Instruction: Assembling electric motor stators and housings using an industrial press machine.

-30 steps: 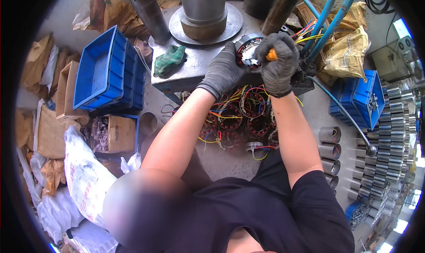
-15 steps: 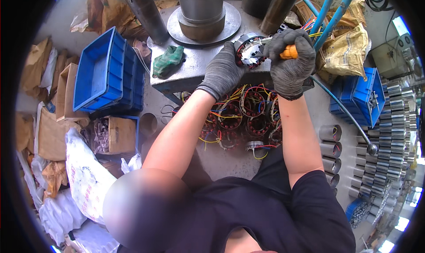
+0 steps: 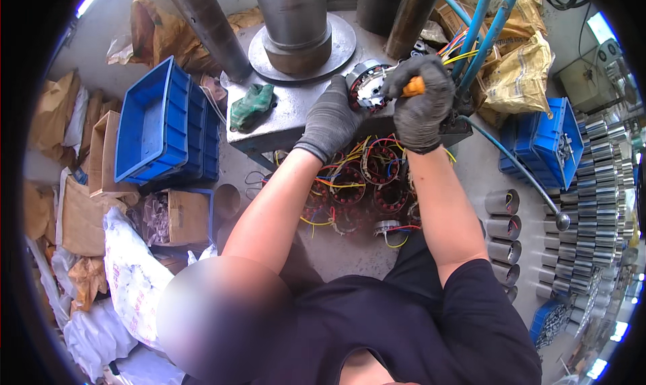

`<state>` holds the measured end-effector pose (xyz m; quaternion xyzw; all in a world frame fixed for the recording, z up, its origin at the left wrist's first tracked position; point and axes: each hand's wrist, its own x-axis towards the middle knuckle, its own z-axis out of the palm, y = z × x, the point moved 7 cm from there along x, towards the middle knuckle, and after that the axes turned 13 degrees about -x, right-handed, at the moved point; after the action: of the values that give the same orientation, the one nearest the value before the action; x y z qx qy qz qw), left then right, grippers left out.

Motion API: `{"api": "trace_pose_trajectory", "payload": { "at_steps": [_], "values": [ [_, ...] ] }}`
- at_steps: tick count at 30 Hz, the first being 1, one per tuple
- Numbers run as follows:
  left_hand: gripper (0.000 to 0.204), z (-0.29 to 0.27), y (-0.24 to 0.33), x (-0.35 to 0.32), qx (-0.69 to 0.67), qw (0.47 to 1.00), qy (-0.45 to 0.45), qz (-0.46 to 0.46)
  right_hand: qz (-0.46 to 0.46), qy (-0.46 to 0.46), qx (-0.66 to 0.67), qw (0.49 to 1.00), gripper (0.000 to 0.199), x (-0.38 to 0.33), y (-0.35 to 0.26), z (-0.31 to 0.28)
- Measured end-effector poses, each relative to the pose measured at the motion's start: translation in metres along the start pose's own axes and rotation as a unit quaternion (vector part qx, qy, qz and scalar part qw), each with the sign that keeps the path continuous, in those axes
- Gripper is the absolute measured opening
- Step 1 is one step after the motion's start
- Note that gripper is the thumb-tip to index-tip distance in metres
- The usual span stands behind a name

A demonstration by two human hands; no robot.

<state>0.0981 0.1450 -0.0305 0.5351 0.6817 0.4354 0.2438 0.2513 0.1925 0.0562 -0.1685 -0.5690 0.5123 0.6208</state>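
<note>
My left hand (image 3: 332, 118), in a dark grey knitted glove, is closed around the side of a motor stator (image 3: 367, 87). The stator is a metal ring with red parts and white wires inside, held tilted over the front of the metal press table (image 3: 289, 119). My right hand (image 3: 422, 106), gloved alike, is closed around a tool with an orange handle (image 3: 414, 86). Its fingers are right at the stator's right side and cover the tool's working end, so its kind cannot be made out. A crumpled green glove (image 3: 252, 108) lies on the table to the left.
Several wired stators (image 3: 350, 186) are stacked below the table edge. A thick press column (image 3: 294, 31) stands behind my hands. Blue crates (image 3: 151, 119) are at the left, another blue crate (image 3: 548, 146) at the right. Metal cylinders (image 3: 585, 217) line the right; a ball-ended lever (image 3: 562, 221) slants there.
The whole view has shifted slightly. My right hand with the orange-handled tool has come a little left, closer against the stator. My left hand keeps its hold on the stator.
</note>
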Motion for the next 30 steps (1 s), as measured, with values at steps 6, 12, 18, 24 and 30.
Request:
{"api": "trace_pose_trajectory", "payload": {
  "at_steps": [6,12,18,24,30],
  "values": [
    [0.06,0.004,0.013,0.003,-0.034,0.999,-0.005,0.002,0.017,-0.027,-0.053,0.998,0.03,0.0,0.015,-0.013],
    [0.055,-0.005,0.007,-0.01,-0.013,0.999,0.02,-0.025,0.105,0.009,-0.031,0.994,0.017,0.018,-0.047,-0.053],
    [0.058,-0.027,0.022,-0.028,-0.135,0.984,0.105,0.045,0.223,0.188,-0.172,0.941,0.038,0.021,0.007,-0.198],
    [0.074,-0.077,0.048,-0.066,-0.208,0.947,0.213,0.123,0.158,0.092,-0.191,0.964,0.033,0.008,0.048,-0.139],
    [0.08,-0.087,0.091,-0.09,-0.382,0.898,0.162,0.15,-0.118,-0.106,-0.511,0.845,0.032,0.004,0.07,-0.069]
  ]
}}
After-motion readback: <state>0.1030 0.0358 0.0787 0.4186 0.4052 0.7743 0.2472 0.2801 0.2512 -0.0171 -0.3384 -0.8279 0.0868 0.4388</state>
